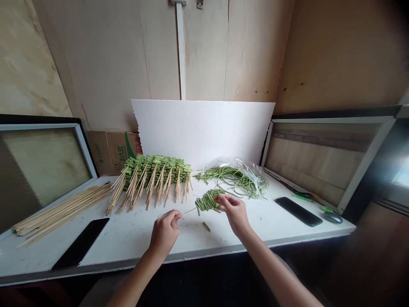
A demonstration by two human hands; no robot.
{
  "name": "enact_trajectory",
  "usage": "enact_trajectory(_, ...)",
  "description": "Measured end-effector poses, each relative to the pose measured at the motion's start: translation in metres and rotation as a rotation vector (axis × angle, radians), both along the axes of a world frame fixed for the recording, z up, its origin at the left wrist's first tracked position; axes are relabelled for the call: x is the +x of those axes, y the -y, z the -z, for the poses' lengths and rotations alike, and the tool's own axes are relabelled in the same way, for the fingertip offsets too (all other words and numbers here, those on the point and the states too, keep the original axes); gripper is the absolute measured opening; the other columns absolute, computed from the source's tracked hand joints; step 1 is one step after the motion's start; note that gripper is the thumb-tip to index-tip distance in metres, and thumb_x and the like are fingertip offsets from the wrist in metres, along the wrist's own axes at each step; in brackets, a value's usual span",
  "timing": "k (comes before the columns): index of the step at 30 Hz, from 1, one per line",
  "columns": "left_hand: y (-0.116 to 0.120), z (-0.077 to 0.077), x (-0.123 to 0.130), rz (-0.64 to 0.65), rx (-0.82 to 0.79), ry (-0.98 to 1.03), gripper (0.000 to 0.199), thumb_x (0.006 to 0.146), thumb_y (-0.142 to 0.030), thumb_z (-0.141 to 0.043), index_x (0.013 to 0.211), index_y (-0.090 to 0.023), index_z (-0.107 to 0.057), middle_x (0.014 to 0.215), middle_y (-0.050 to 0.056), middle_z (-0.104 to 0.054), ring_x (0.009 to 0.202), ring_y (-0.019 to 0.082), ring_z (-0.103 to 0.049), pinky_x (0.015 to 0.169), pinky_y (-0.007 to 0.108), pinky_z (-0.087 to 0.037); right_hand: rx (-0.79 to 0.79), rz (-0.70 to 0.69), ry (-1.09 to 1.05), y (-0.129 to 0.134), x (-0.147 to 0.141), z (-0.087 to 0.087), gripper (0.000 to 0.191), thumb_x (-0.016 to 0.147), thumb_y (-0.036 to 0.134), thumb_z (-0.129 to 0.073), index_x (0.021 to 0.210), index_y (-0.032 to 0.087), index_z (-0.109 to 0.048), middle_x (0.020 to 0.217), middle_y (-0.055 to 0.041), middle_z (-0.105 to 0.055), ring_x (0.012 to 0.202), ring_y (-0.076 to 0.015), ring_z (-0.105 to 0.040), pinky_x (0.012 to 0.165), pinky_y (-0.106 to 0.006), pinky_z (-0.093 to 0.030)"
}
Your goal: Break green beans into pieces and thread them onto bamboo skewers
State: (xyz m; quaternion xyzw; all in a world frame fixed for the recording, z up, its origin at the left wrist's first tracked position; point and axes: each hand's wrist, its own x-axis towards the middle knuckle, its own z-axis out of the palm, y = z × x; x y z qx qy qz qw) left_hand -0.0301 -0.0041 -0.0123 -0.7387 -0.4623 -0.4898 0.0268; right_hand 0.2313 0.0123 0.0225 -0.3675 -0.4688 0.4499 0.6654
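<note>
From the person, on the table (183,247), stacked bean skewers (156,170) lie at eleven o'clock and beans (223,172) in a bag (259,179) at one, both before a board (204,132) at twelve. Loose sticks (64,209) lie at ten, beyond a phone (81,243) (a second phone (298,211) sits towards two, with a mouse (333,218) just right), and a bean piece (206,226) near twelve.

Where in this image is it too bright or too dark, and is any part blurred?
Head view: glare at the right edge, where the picture looks smeared; head view: deep darkness below the table; head view: left hand and right hand look fairly sharp.
</note>
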Motion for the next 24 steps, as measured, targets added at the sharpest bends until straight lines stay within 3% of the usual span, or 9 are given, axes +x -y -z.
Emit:
enact_trajectory(15,-0.0026,0.0022,-0.0020,0.029,-0.038,0.025,0.025,0.088,-0.007,-0.046,0.081,-0.021,-0.065,0.073,0.001,-0.073,0.069,0.018,-0.071,0.064,0.024,-0.051,-0.019,-0.004,-0.066,0.0026,-0.0078,0.0024,0.033,0.072,0.050,-0.088,0.081,0.020,-0.079,0.090,-0.0099,-0.080,0.093,-0.0275,-0.074,0.070,-0.034,-0.063)
enact_trajectory(24,-0.0027,-0.0041,-0.0058,0.095,-0.111,-0.033,0.024,0.089,-0.009,-0.043,0.083,-0.021,-0.063,0.073,0.003,-0.071,0.068,0.018,-0.070,0.063,0.024,-0.051,0.029,-0.012,0.031,0.0023,-0.0042,-0.0011,0.029,0.078,0.049,-0.084,0.090,0.023,-0.081,0.099,-0.0104,-0.080,0.102,-0.0303,-0.073,0.076,-0.038,-0.062)
